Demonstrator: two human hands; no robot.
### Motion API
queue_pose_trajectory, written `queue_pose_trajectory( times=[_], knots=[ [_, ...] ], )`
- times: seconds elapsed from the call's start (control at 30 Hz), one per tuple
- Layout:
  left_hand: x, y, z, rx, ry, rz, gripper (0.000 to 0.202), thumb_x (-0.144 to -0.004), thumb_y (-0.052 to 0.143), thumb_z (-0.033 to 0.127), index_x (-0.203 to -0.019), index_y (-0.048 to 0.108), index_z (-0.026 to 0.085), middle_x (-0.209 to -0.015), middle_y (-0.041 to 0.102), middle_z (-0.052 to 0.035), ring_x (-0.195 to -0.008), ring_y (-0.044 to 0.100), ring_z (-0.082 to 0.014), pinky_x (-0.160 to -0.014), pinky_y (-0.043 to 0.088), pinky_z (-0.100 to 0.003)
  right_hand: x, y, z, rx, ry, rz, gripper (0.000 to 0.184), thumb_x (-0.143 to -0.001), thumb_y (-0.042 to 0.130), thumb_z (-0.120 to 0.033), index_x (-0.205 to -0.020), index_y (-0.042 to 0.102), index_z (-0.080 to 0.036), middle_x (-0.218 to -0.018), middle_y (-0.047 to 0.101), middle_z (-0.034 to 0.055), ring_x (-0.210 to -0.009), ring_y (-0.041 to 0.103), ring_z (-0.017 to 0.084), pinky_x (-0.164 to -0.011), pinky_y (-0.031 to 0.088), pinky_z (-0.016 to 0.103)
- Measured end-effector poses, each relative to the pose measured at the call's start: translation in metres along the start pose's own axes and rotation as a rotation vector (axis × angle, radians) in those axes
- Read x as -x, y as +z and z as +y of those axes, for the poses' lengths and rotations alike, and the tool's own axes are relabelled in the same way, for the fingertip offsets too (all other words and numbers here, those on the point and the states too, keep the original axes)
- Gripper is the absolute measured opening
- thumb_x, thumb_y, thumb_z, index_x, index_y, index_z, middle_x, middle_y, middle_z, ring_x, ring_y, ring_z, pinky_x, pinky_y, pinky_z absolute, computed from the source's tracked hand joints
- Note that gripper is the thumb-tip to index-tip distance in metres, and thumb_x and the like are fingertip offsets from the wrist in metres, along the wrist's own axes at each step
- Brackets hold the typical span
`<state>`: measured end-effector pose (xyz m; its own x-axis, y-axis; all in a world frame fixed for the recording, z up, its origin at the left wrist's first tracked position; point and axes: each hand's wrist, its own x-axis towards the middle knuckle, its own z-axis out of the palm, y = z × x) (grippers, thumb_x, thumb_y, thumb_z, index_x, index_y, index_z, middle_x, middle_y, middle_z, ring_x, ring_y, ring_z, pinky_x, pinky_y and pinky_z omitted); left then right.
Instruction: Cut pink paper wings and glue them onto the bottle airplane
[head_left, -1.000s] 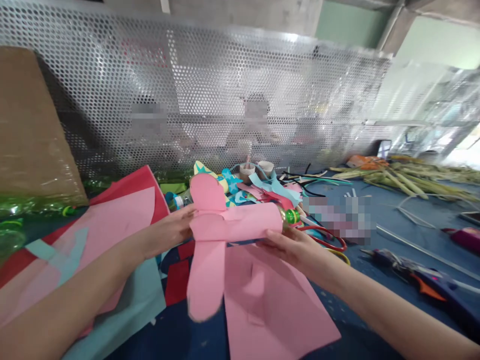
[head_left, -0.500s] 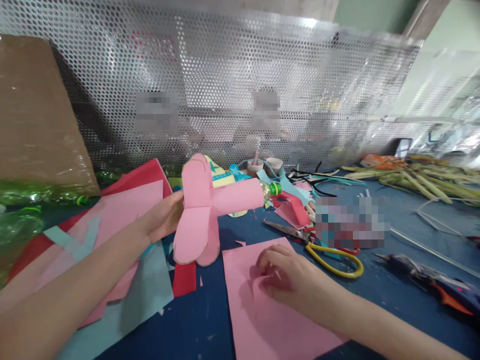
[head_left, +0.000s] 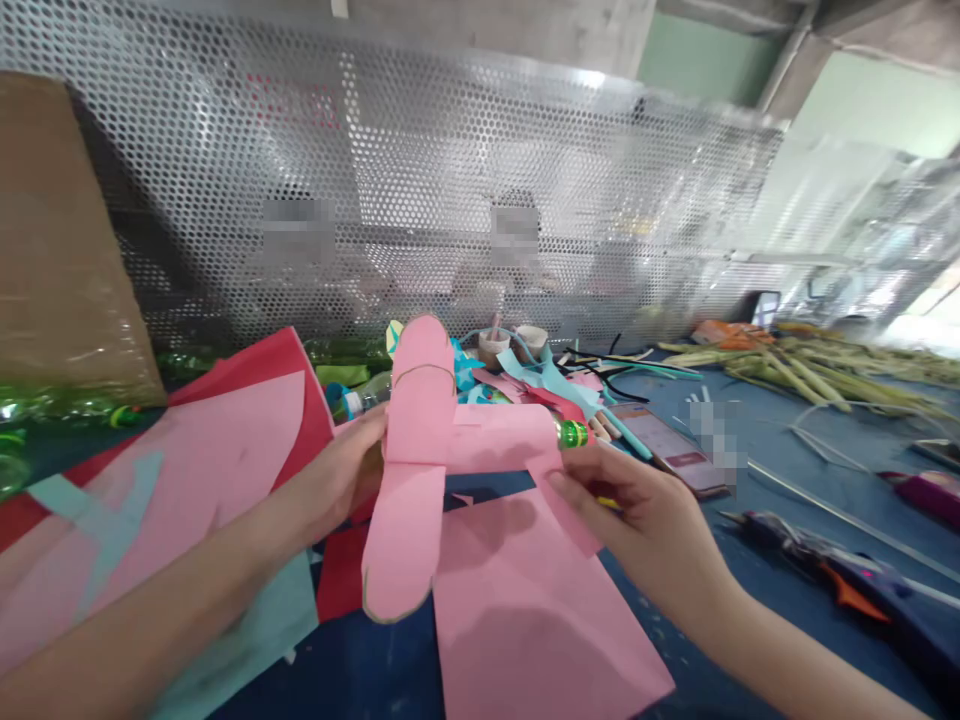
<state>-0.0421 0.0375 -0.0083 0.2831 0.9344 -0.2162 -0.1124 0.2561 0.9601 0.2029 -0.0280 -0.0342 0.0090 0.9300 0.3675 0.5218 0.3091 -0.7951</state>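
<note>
Item 1, far left: cardboard sheet point(head_left: 60, 250), brown, leaning against the perforated metal screen point(head_left: 450, 170).

Item 2: green plastic bottles point(head_left: 45, 410), lying at the cardboard's foot.

Item 3: loose paper sheets point(head_left: 225, 440), red, pink and light blue, overlapping on the blue table point(head_left: 765, 420).

Item 4: our left hand point(head_left: 341, 475), fingers curled closed round the base end of the pink-wrapped bottle point(head_left: 495, 440); the fingertips are hidden behind the paper.

Item 5: the pink-wrapped bottle itself, held above the table between our two hands, lying roughly level, its green cap point(head_left: 574, 435) pointing right. Pink petals point(head_left: 409, 470) stand up and hang down at its left end.

Item 6: pink sheet point(head_left: 525, 600), flat on the table under the bottle.

Item 7: our right hand point(head_left: 645, 520), thumb and fingers pinched on a small pink strip point(head_left: 559, 495) pressed to the wrap near the cap.

Item 8: scraps of coloured paper point(head_left: 525, 375) and two small cups point(head_left: 514, 340), behind the bottle.

Item 9: glue gun point(head_left: 825, 570), lying right of the right hand.

Item 10, far right: green stalks point(head_left: 825, 365), heaped by the screen.
</note>
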Motion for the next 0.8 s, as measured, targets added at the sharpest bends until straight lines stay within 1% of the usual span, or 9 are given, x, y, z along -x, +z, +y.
queue_pose_trajectory(
  times=[0.07,0.13,0.27,0.37,0.47,0.53,0.6,0.7,0.8],
  knots=[
    [0.002,0.006,-0.002,-0.001,-0.011,0.007,0.042,-0.085,0.055,0.046,-0.119,0.061,0.023,-0.118,0.07,-0.0058,-0.109,0.064,-0.0302,-0.077,0.056,-0.035,-0.004,-0.004,-0.001,-0.003,0.03,0.071,0.017,-0.082,0.061,-0.04,-0.083,0.063,-0.024,-0.066,0.064,0.0001,-0.058,0.058,0.017,-0.054,0.042,0.027],
    [0.005,0.01,-0.003,-0.006,-0.012,0.008,0.044,-0.085,0.056,0.045,-0.123,0.059,0.024,-0.118,0.07,-0.0058,-0.106,0.065,-0.0301,-0.073,0.057,-0.034,-0.008,-0.007,-0.001,-0.015,0.055,0.101,0.017,-0.082,0.061,-0.041,-0.081,0.059,-0.024,-0.064,0.063,0.0,-0.058,0.057,0.018,-0.053,0.041,0.027],
    [0.009,0.015,-0.002,-0.014,0.008,0.05,0.046,-0.084,0.059,0.049,-0.122,0.059,0.024,-0.115,0.072,-0.0045,-0.108,0.064,-0.0287,-0.069,0.057,-0.03,-0.012,-0.009,-0.002,0.0,0.096,0.087,0.022,-0.082,0.056,-0.043,-0.072,0.055,-0.023,-0.058,0.061,0.0001,-0.054,0.052,0.016,-0.051,0.036,0.027],
    [0.011,0.017,0.0,0.001,0.017,0.033,0.046,-0.083,0.059,0.052,-0.118,0.061,0.023,-0.111,0.073,-0.0056,-0.107,0.064,-0.0307,-0.068,0.057,-0.031,-0.013,-0.009,-0.001,-0.006,0.1,0.082,0.024,-0.082,0.055,-0.044,-0.072,0.052,-0.023,-0.057,0.059,-0.0003,-0.052,0.048,0.015,-0.051,0.035,0.027],
    [0.013,0.017,0.0,0.001,0.039,0.022,0.045,-0.083,0.06,0.051,-0.119,0.061,0.024,-0.107,0.074,-0.0059,-0.107,0.064,-0.0312,-0.072,0.057,-0.033,-0.013,-0.008,0.0,-0.063,0.1,0.056,0.024,-0.082,0.055,-0.044,-0.072,0.05,-0.023,-0.057,0.057,-0.0013,-0.05,0.046,0.014,-0.05,0.034,0.026],
    [0.012,0.016,-0.001,-0.003,0.056,0.018,0.046,-0.082,0.061,0.051,-0.12,0.06,0.025,-0.109,0.074,-0.0055,-0.11,0.062,-0.0313,-0.076,0.056,-0.033,-0.013,-0.008,0.0,-0.085,0.105,0.037,0.024,-0.082,0.055,-0.044,-0.072,0.05,-0.022,-0.055,0.054,-0.0027,-0.048,0.046,0.013,-0.048,0.032,0.025],
    [0.012,0.015,-0.002,0.0,0.076,0.014,0.046,-0.08,0.063,0.052,-0.118,0.061,0.025,-0.113,0.072,-0.0048,-0.112,0.061,-0.0311,-0.078,0.056,-0.033,-0.013,-0.008,0.0,-0.112,0.112,0.021,0.025,-0.083,0.056,-0.043,-0.071,0.05,-0.022,-0.053,0.053,-0.0039,-0.046,0.046,0.012,-0.046,0.03,0.025],
    [0.011,0.014,-0.004,0.005,0.09,-0.001,0.044,-0.08,0.065,0.051,-0.115,0.062,0.026,-0.117,0.07,-0.0031,-0.112,0.061,-0.0301,-0.072,0.057,-0.029,-0.012,-0.009,-0.001,-0.17,0.121,0.004,0.023,-0.083,0.058,-0.041,-0.072,0.049,-0.022,-0.052,0.052,-0.0051,-0.045,0.047,0.012,-0.045,0.028,0.024],
    [0.013,0.015,-0.003,0.008,0.093,-0.016,0.042,-0.08,0.065,0.051,-0.113,0.063,0.025,-0.117,0.071,-0.0033,-0.108,0.063,-0.0292,-0.067,0.057,-0.027,-0.012,-0.01,-0.003,-0.205,0.121,-0.006,0.023,-0.083,0.058,-0.04,-0.073,0.049,-0.022,-0.051,0.05,-0.0061,-0.045,0.046,0.011,-0.045,0.028,0.023]
  ],
)
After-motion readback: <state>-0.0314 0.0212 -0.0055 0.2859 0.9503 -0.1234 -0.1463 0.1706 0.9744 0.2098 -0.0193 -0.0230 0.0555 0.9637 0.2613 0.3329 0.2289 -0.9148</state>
